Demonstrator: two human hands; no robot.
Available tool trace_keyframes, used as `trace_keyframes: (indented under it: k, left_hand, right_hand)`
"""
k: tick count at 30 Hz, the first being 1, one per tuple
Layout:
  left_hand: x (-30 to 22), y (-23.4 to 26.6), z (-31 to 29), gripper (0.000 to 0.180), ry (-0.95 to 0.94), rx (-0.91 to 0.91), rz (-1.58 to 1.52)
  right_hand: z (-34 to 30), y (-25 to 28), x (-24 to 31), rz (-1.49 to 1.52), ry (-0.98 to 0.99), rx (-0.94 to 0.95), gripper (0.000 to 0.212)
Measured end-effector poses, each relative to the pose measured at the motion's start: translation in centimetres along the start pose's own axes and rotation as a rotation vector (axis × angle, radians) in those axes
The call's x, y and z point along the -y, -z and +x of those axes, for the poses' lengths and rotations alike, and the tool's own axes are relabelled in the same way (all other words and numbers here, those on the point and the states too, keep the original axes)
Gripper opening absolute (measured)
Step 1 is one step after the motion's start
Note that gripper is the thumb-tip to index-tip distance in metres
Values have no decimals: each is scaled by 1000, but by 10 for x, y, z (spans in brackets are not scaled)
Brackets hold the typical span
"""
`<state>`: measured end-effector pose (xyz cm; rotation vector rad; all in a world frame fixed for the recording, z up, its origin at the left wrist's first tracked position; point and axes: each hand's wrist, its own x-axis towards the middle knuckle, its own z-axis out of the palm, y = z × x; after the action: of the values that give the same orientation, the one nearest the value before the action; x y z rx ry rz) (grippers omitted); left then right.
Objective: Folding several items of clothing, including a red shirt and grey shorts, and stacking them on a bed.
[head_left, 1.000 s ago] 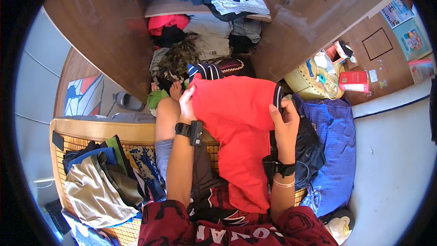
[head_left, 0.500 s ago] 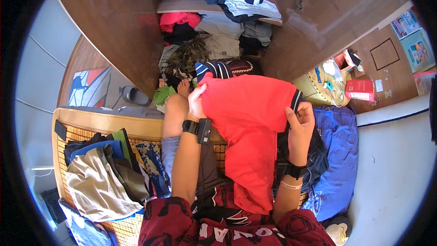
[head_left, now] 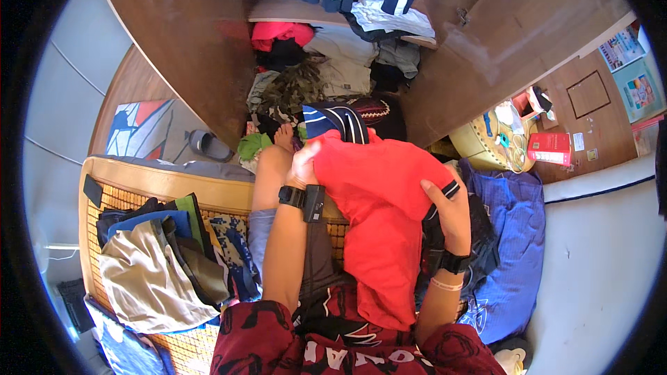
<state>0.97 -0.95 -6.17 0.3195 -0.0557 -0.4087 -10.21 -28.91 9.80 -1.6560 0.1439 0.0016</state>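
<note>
We see a red garment (head_left: 382,236) held up in both hands above the person's lap, before an open wardrobe (head_left: 187,55). The left hand (head_left: 304,163) grips its upper left edge, below a navy-and-white striped band (head_left: 337,121); its fingers close on the cloth, partly hidden from us. The right hand (head_left: 453,215) pinches the sleeve near its dark, white-lined cuff (head_left: 451,189): we note the thumb on top, the other fingers largely concealed. The garment's lower part hangs toward the lap. At left we find folded clothes (head_left: 149,271) piled on a woven mat (head_left: 187,354); at right lies blue fabric (head_left: 514,243). Beyond it, a red box (head_left: 549,147) stands beside a round yellow stool (head_left: 476,151).
</note>
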Motion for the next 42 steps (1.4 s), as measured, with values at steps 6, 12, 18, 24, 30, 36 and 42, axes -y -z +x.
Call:
trace_keyframes:
  k: [6, 12, 18, 24, 30, 36, 42]
  left_hand:
    - [-10, -29, -2, 38, -58, -146, -3]
    - [-26, -31, -5, 35, -55, -167, 324]
    - [-83, -168, 20, 31, -235, -17, 484]
    - [-153, -291, 57, 40, -289, 246, 623]
    - [-147, -407, 10, 46, -574, 375, 703]
    - [-142, -405, 21, 41, -642, 301, 974]
    - [-107, -360, 74, 45, -555, 223, 1283]
  right_hand:
    - [4, 0, 9, -102, 200, -275, 14]
    - [18, 2, 25, -230, 346, -314, 16]
    - [61, 17, 92, -403, 662, -384, 21]
    - [99, 39, 192, -259, 825, -373, 20]
    - [75, 42, 270, 12, 1030, -333, 29]
    - [78, 73, 259, -121, 972, -280, 24]
    - [100, 100, 209, -473, 856, -427, 25]
